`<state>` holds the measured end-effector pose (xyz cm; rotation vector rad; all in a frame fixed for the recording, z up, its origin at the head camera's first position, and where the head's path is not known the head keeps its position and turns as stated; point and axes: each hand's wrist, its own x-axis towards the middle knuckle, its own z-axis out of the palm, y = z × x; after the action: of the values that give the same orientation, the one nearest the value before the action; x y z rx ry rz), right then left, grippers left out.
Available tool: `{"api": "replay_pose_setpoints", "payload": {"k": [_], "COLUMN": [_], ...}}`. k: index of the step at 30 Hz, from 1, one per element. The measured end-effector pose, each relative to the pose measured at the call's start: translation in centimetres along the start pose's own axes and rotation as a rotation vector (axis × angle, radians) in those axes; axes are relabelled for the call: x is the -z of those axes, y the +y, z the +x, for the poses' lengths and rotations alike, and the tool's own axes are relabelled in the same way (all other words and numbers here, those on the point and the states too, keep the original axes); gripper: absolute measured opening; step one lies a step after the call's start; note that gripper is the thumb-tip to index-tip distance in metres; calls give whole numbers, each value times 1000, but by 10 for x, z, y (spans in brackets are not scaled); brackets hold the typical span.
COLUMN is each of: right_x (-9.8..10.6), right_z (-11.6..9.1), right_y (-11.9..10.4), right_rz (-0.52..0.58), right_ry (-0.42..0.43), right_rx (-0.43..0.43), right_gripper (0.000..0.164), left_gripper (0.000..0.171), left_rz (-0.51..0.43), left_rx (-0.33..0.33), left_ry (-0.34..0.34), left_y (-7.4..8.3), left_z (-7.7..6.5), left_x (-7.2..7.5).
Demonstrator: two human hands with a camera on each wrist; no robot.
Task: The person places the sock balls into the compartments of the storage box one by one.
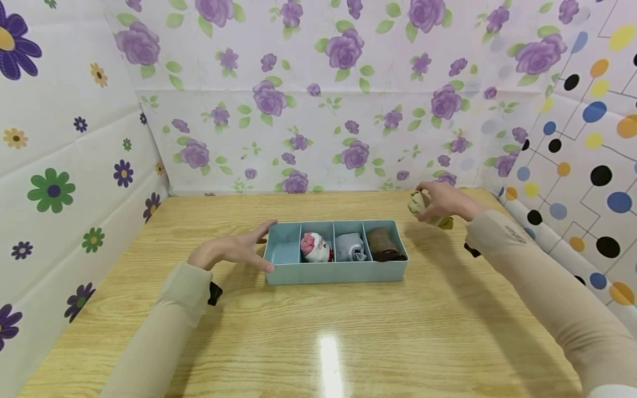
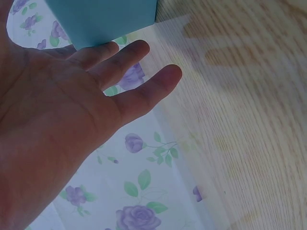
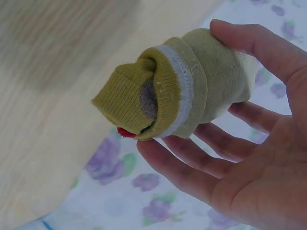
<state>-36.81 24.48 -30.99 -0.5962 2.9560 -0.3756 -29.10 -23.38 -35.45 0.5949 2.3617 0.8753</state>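
A light blue storage box point(image 1: 335, 273) with four compartments stands on the table. Its leftmost compartment is bare; the others hold a pink and white rolled sock point(image 1: 316, 247), a grey-blue rolled sock point(image 1: 350, 247) and a brown rolled sock point(image 1: 383, 245). My left hand point(image 1: 239, 249) rests against the box's left end, thumb at the front corner and fingers at the back, spread fairly straight. To the right of the box, my right hand point(image 1: 442, 200) holds a rolled olive-green sock point(image 3: 192, 86) between thumb and fingers. A white stripe and a red spot show on that sock.
The wooden table point(image 1: 298, 326) runs up to a flowered sheet point(image 1: 318, 138) behind. A flower-print sheet point(image 1: 59, 232) borders it on the left, and a dotted sheet point(image 1: 587, 182) on the right.
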Motion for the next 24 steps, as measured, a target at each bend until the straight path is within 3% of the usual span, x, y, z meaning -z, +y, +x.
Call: {"api": "replay_pose_setpoints", "payload": {"k": [14,24], "right_x": [10,9], "right_z": [17,23], "right_y": [-61,-117], "right_rz": [-51,-16], "right_ry": [38,-5], "right_rx": [86,186], "right_gripper": [73,70], "left_gripper": [119,120], "left_rz": [-5,-7], "left_rx": [18,16], "left_ry": [5,-1], "left_y": [1,0], "left_z": [0,0], "left_x": [-1,-1]}}
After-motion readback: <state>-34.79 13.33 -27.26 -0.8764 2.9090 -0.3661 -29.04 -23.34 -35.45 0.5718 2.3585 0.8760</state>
